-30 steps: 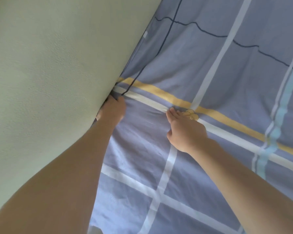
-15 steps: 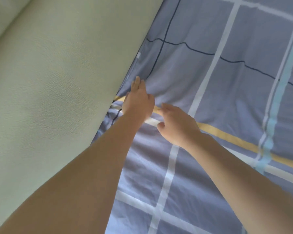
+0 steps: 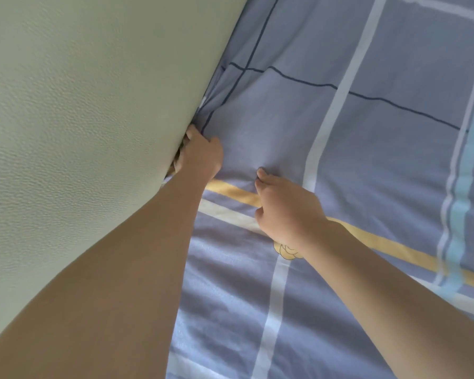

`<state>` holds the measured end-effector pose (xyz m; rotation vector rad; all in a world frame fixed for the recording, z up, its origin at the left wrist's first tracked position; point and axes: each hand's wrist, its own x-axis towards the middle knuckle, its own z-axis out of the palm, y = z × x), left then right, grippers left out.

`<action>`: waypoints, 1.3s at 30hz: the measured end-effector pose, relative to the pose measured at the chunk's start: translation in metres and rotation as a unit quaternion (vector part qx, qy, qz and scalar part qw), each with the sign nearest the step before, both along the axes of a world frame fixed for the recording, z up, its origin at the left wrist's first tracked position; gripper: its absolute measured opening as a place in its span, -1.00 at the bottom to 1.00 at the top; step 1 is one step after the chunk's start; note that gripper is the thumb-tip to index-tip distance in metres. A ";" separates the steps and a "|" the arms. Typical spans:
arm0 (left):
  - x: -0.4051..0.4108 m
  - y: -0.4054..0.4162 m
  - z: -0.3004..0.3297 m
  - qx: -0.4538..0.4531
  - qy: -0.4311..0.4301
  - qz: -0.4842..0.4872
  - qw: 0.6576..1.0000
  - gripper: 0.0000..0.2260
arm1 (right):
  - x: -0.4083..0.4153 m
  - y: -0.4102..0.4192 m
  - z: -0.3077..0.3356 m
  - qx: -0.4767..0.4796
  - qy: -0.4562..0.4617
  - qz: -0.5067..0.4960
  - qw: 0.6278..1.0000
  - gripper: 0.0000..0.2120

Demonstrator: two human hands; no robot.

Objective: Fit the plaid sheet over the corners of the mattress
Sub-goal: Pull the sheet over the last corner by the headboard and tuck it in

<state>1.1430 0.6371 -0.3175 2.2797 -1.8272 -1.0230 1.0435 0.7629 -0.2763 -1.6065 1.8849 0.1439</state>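
Head view, one moment. The plaid sheet [image 3: 367,160] lies spread over the mattress top, filling everything to the right of the pale green padded panel [image 3: 80,132]; the mattress itself is not visible under it.

Left hand [image 3: 199,157]: pushed down into the seam where the sheet meets the panel. Its fingers go out of sight into that gap, so I cannot tell whether they are apart, together or clamped on cloth. Judgement: it is tucking the sheet edge down the mattress side.

Right hand [image 3: 282,212]: on the sheet, just to the right of the left hand, close to the yellow stripe [image 3: 394,250]. Fingers curled, tips pressed into the cloth; a small pucker sits at the fingertips. It looks like a pinch on a fold, probably to hold or feed slack toward the seam.

Edges: the sheet edge nearest the panel is bunched, with creases running into the gap. The gap is tight; the panel bulges against the left wrist. Little room for the left hand there. To the right of the panel the sheet is open and flat, with free room to slide cloth.

No corner of the mattress shows here, so how many are fitted cannot be judged.
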 end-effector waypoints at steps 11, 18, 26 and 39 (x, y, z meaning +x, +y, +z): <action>-0.009 0.013 0.010 -0.021 -0.076 -0.064 0.995 -0.39 | -0.012 -0.011 -0.005 -0.042 -0.044 -0.082 0.995 -0.64; -0.042 -0.029 0.032 -0.081 -0.042 -0.208 0.974 -0.53 | -0.041 -0.035 0.001 -0.003 0.061 -0.059 0.996 -0.59; -0.052 -0.066 0.008 -0.026 -0.033 -0.147 0.988 -0.54 | -0.041 -0.042 0.006 0.051 0.086 -0.078 0.992 -0.66; -0.063 -0.071 -0.003 -0.048 -0.031 -0.105 0.993 -0.45 | -0.028 -0.050 -0.008 0.062 0.071 -0.072 0.993 -0.60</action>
